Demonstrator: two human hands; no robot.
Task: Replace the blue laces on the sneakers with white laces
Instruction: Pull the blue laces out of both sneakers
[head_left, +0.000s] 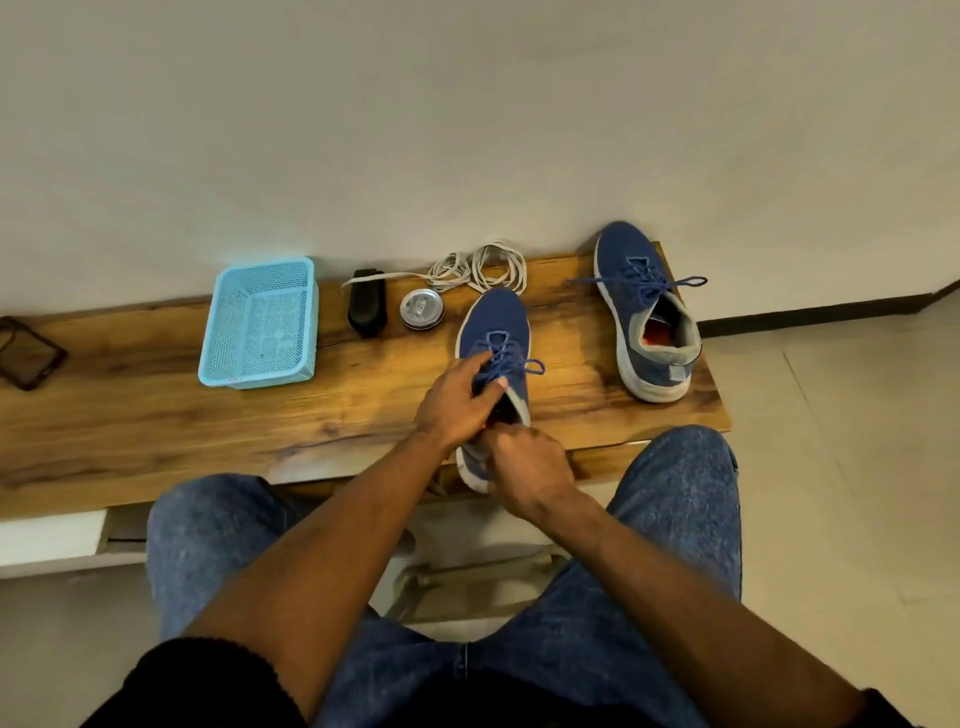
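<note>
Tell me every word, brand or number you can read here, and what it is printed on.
No text can be read.
Round tin: marks on the lid, too blurred to read.
Blue basket: a small white sticker on the front rim, too small to read.
Sneaker in the hands and second sneaker: no brand visible.
Black brush-like object and phone: no lettering visible.

Single head view, looking forward-down over knees, close above wooden bench (156, 415) by wall
</note>
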